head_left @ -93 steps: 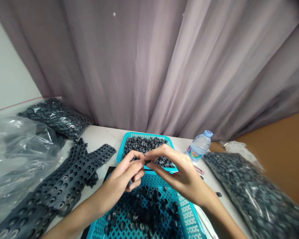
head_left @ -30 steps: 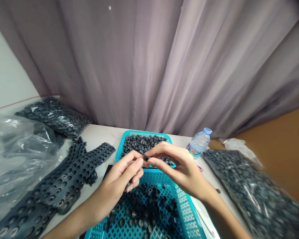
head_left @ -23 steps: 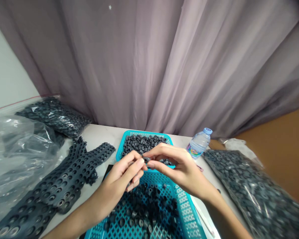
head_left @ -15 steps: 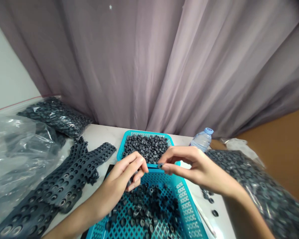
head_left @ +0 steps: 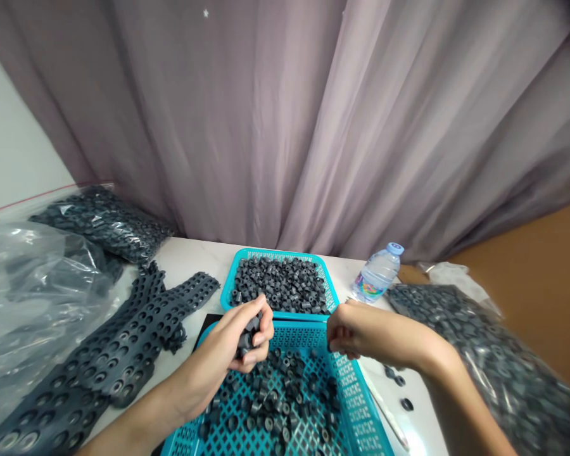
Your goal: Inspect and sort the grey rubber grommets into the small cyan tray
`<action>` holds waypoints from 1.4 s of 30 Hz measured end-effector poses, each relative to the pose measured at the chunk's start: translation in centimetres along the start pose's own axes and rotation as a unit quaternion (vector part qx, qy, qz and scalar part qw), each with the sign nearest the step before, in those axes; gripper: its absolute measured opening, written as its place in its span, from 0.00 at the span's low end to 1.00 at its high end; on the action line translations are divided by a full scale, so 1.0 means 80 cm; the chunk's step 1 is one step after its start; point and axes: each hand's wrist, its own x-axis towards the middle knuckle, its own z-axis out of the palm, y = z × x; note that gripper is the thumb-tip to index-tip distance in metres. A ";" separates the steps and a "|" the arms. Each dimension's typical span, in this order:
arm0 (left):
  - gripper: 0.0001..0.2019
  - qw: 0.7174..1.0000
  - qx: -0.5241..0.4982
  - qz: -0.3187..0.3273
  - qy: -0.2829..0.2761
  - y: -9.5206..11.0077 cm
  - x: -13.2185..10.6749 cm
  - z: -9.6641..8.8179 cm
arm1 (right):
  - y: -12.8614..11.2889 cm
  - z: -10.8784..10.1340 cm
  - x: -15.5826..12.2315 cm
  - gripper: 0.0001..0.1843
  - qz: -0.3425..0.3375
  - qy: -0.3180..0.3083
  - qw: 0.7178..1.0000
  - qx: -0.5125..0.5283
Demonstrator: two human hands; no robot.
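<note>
My left hand (head_left: 228, 339) is curled around several small black ring-like pieces (head_left: 247, 337), above the front turquoise basket (head_left: 361, 392). Over that basket's right rear rim is my right hand (head_left: 349, 326), its fingers bent together and knuckles toward me. A dark spot shows at its fingertips, but what they hold is mostly hidden. Many loose black pieces (head_left: 268, 405) with holes lie scattered on the lattice floor of the front basket. Behind it stands a second turquoise basket (head_left: 332, 294), filled with similar black pieces (head_left: 280, 285).
Perforated dark rubber strips (head_left: 123, 342) lie crossed at the left, near clear plastic bags (head_left: 33, 304) and a bag of black pieces (head_left: 109, 221). At the right are a water bottle (head_left: 379, 272), a white pen-like stick (head_left: 387, 415), loose rings (head_left: 406, 404) and a large filled bag (head_left: 484, 342).
My right hand has dropped and turned over, away from my left; the small black ring pinched in it no longer shows clearly. My left hand has rolled, exposing the pieces inside.
</note>
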 end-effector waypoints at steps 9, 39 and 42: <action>0.24 0.999 -0.026 -0.025 -0.024 -0.007 0.004 0.000 | -0.067 0.002 -0.013 0.08 -0.164 0.222 0.960 -0.036; 0.30 0.996 0.053 0.063 0.041 0.001 -0.018 0.013 | -0.108 0.029 0.007 0.06 -0.385 0.231 0.868 0.212; 0.28 0.994 0.052 0.094 0.021 0.004 -0.020 0.010 | -0.107 0.028 0.006 0.07 -0.401 0.259 0.849 0.227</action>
